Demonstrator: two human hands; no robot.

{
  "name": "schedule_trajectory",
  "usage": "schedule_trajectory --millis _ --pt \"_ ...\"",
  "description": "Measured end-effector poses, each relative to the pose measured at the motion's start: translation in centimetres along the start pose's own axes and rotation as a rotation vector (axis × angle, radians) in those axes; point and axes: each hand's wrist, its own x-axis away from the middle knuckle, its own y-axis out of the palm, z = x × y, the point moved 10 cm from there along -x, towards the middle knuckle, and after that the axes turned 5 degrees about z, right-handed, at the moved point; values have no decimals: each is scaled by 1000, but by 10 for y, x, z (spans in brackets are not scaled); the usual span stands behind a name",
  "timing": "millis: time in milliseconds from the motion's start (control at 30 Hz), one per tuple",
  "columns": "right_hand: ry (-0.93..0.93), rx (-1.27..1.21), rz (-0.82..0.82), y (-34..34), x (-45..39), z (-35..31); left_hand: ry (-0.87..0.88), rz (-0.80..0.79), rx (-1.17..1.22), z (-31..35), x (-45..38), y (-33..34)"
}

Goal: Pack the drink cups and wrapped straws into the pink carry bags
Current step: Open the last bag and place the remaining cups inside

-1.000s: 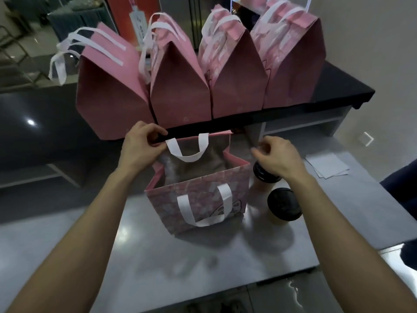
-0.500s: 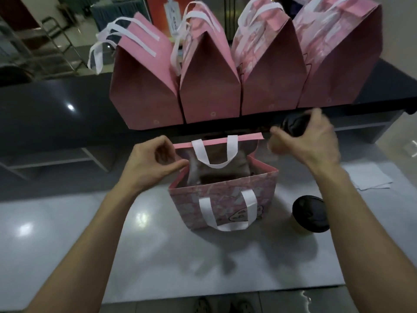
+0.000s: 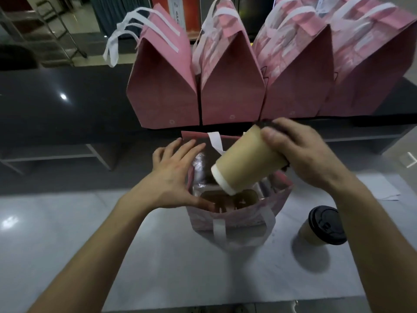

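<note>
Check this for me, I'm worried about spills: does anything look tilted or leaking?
The cup held by the right hand is tilted steeply, base down towards the open bag, lid end gripped. No liquid shows. The second cup stands upright on the counter.

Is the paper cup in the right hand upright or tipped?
Tipped. The paper cup leans in the right hand, its white base pointing down into the open pink bag and its dark lid end raised.

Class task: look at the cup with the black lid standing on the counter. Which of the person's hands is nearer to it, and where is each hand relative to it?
Right. The right hand holds another cup above the open bag, up and left of the standing cup. The left hand is farther left, at the bag's far side.
</note>
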Motion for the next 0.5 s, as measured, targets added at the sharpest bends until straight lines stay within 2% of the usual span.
schedule_trajectory --millis 100,233,333,500 --pt "53 137 -240 37 0 15 19 -56 113 0 5 10" --pt "-23 444 -465 86 -6 29 38 -64 217 2 12 13" --pt "-142 667 -528 119 -10 42 57 -47 278 5 16 14" --pt "-167 774 -654 161 -15 59 73 -34 300 4 21 16"
